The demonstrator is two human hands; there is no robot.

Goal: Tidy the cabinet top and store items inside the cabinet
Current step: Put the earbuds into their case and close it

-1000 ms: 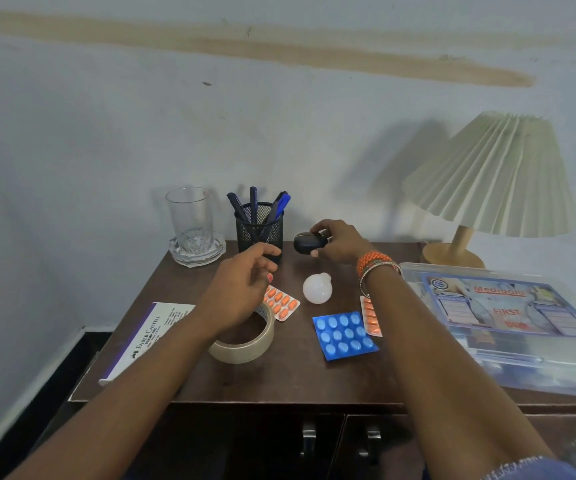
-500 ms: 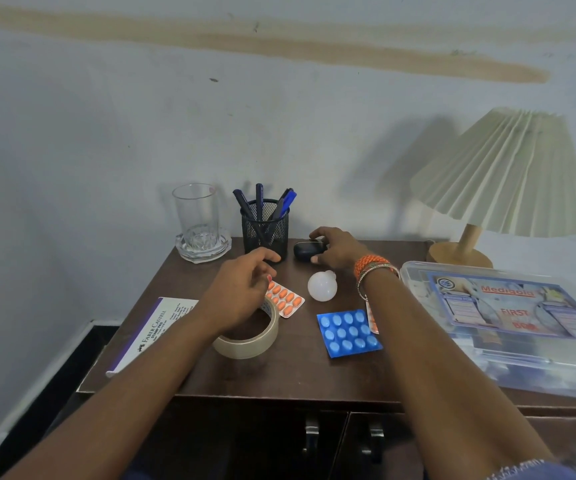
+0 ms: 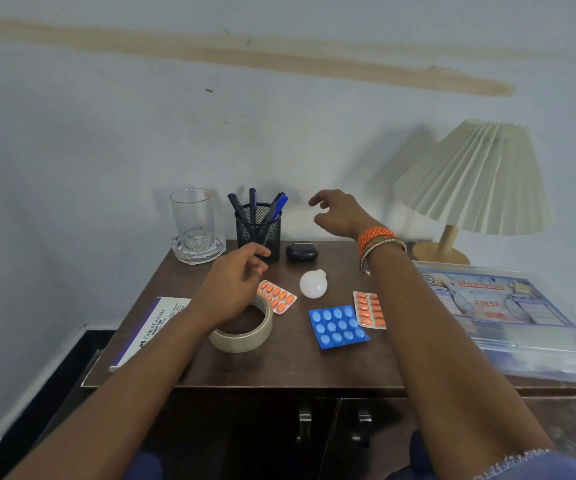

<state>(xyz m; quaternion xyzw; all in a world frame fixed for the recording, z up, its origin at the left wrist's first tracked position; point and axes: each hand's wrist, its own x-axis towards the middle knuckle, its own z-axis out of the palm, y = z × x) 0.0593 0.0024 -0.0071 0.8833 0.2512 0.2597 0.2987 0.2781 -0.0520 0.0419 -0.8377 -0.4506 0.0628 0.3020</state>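
Holding pens, mesh cup, glass empty, both hands open, gripping nothing.

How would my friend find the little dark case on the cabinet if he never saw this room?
Start at the black mesh pen holder standing at the back of the brown cabinet top. Just to its right lies the small dark case, with the white bulb in front of it. It is the only dark, rounded, closed pebble shape there; the things nearest it are white, orange or blue.
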